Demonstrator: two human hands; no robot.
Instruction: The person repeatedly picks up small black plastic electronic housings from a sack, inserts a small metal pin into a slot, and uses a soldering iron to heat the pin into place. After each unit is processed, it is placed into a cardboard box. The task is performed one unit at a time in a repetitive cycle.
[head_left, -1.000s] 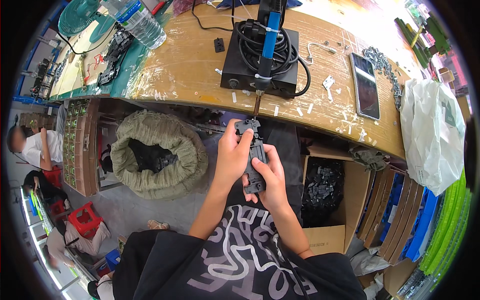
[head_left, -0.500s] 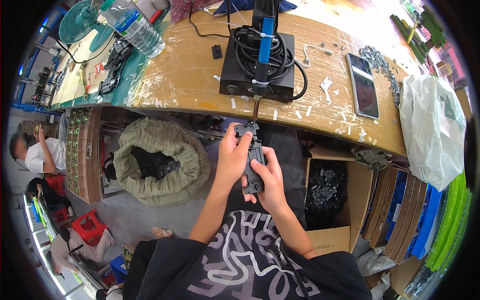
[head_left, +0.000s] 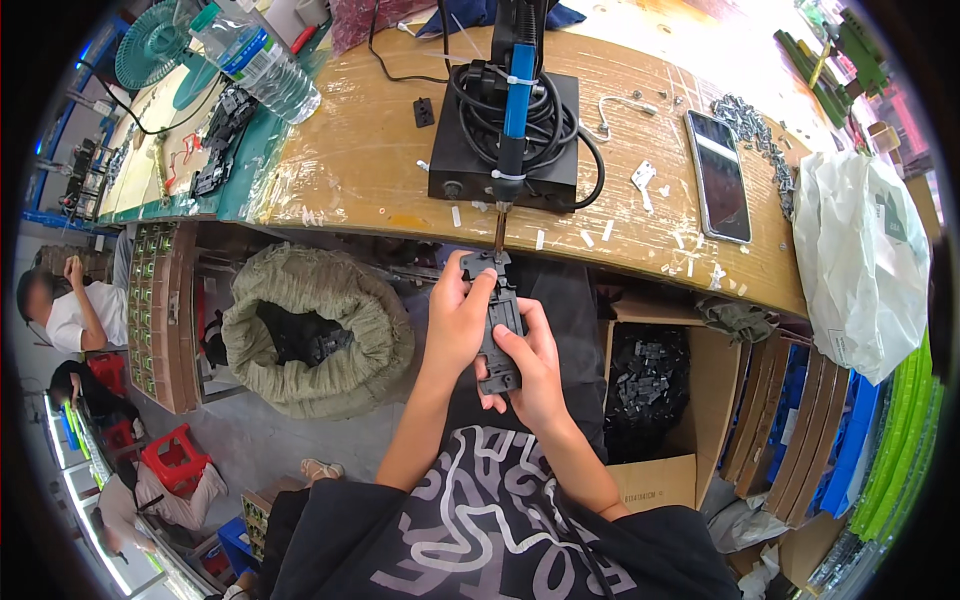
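Observation:
Both my hands hold one dark grey plastic part (head_left: 499, 318) in front of my chest, below the table edge. My left hand (head_left: 457, 322) grips its left side and upper end. My right hand (head_left: 531, 369) wraps its lower end. A blue-handled powered screwdriver (head_left: 513, 95) hangs upright above, and its bit tip (head_left: 499, 236) touches the top end of the part. Behind the screwdriver a black box (head_left: 503, 140) with coiled black cable sits on the wooden table (head_left: 350, 150).
A phone (head_left: 719, 174), loose metal pieces (head_left: 745, 117) and a white plastic bag (head_left: 861, 259) lie at the table's right. A water bottle (head_left: 258, 62) stands far left. A cloth sack (head_left: 318, 333) and a cardboard box (head_left: 657, 395) hold dark parts. Other people sit at the left.
My hands and the part stay almost in place under the screwdriver bit; the view has shifted slightly, with the table sitting a little lower in the picture.

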